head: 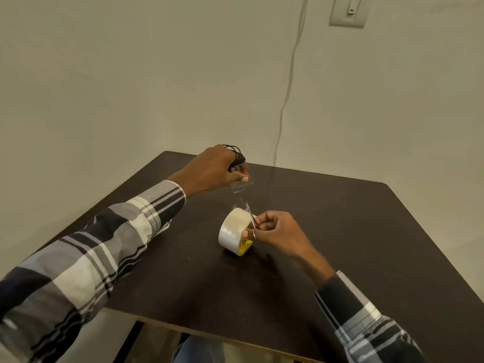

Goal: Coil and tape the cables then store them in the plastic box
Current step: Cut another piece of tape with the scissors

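plain home room, dark wooden table [327, 231] in a corner, cream walls [131, 74], wall switch [348, 11]

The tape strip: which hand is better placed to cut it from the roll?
The right hand. It holds small scissors right at the strip, just above the roll. The left hand is busy: it grips the coiled cable and pinches the strip's free end.
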`<act>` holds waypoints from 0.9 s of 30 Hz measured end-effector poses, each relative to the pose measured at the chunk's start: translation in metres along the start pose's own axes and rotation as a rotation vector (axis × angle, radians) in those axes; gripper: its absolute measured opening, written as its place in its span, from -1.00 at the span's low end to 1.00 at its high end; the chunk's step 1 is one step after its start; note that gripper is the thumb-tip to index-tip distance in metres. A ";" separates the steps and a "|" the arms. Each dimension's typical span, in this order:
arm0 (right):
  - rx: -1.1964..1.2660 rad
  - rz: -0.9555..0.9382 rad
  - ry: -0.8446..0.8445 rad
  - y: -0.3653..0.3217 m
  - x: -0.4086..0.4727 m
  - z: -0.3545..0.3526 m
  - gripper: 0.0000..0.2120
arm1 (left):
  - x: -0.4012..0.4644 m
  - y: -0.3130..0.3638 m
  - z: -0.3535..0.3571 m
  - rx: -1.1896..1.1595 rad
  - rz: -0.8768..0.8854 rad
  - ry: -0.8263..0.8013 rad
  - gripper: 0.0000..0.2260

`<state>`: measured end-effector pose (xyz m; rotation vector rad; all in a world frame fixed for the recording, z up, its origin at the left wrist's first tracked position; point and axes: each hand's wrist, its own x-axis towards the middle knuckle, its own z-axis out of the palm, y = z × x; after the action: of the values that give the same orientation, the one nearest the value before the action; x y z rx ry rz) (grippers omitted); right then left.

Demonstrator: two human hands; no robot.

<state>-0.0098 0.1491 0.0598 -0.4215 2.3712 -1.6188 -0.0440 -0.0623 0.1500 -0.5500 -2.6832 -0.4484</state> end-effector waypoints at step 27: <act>-0.526 0.110 0.356 -0.012 -0.023 -0.069 -0.80 | -0.003 0.012 0.034 -0.043 -0.087 -0.188 -0.64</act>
<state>-0.0119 0.2127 0.0965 -0.0866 3.0264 -1.0758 -0.0459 -0.0403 0.1219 -0.5116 -2.8928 -0.5017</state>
